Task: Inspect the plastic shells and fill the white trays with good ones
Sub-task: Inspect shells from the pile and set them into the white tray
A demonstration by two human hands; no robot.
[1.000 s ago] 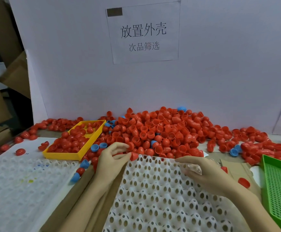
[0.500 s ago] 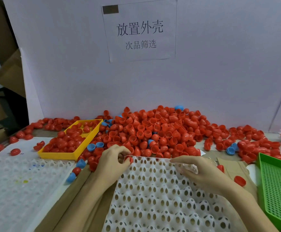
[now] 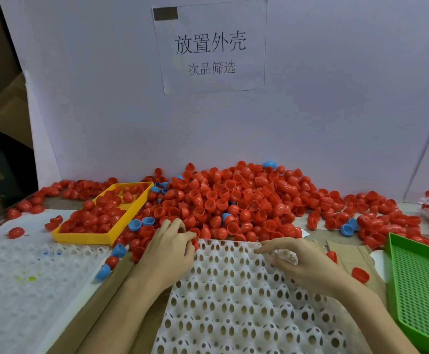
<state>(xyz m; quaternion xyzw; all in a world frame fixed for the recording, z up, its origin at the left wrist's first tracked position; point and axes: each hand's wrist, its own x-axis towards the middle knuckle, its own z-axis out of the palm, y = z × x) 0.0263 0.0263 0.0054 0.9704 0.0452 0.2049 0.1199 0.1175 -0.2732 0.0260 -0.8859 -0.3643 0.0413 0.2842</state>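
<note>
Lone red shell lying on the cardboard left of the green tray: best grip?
Judgement: come straight down on the red shell and pinch across its dome, finger and thumb on opposite sides. It lies apart from the pile, so both sides look free; the green tray wall is close on its right.

Shell pile (image 3: 234, 200) against tray's (image 3: 234, 290) far edge

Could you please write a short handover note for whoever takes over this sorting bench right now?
Left hand: at the far left corner of the white tray, fingers curled round a red shell.
Right hand: fingers resting on the tray's far edge, holding nothing.
Red shell pile lies just behind the tray; the yellow bin at left holds red shells; the green bin is at right.
Done: no shell seated in the tray yet.
Left: inspect shells and fill every pocket.
</note>
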